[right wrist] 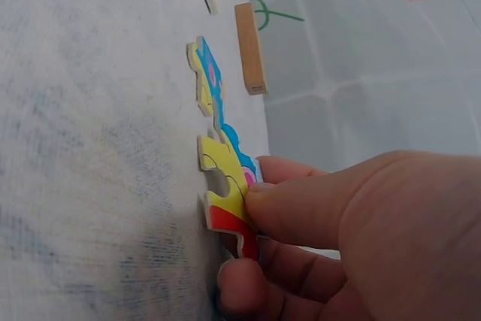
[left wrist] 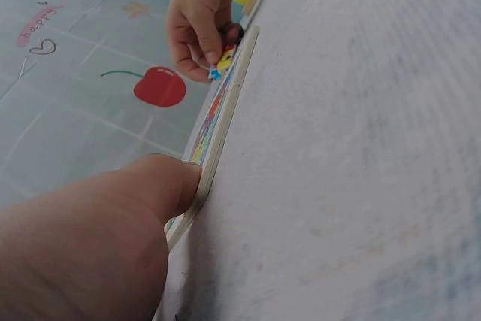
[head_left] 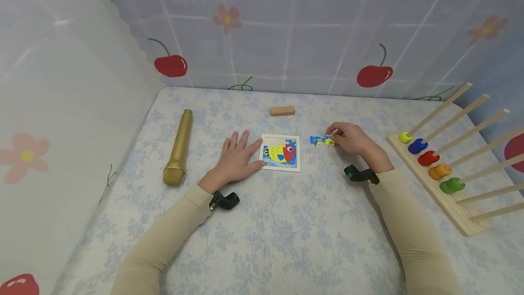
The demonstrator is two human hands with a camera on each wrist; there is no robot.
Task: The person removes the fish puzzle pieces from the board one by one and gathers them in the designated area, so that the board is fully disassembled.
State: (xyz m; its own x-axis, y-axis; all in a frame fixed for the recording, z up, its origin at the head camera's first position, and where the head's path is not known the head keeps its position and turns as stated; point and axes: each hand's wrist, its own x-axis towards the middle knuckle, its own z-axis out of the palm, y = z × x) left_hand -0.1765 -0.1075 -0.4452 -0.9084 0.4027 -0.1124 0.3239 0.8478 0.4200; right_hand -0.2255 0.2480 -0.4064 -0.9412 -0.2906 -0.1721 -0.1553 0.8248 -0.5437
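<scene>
A small puzzle in a pale wooden frame (head_left: 300, 153), picturing a red and yellow fish, lies on the table with some picture parts uncovered. My left hand (head_left: 234, 160) is spread flat beside it, fingers straight, the thumb touching the frame's left edge. To the right of the frame, my right hand (head_left: 353, 139) pinches a yellow, red and blue puzzle piece (right wrist: 229, 204) between thumb and fingers. A second puzzle piece (right wrist: 210, 73), blue and yellow with a pink spot, lies close by it on the cloth. Some fingertips of the right hand are hidden behind the held piece.
A wooden block (head_left: 282, 111) lies behind the frame. On the left is a gold toy microphone (head_left: 178, 149). A wooden rack (head_left: 434, 185) with tall pegs and coloured beads stands at the right. A patterned curtain (head_left: 294, 35) hangs along the table's back edge.
</scene>
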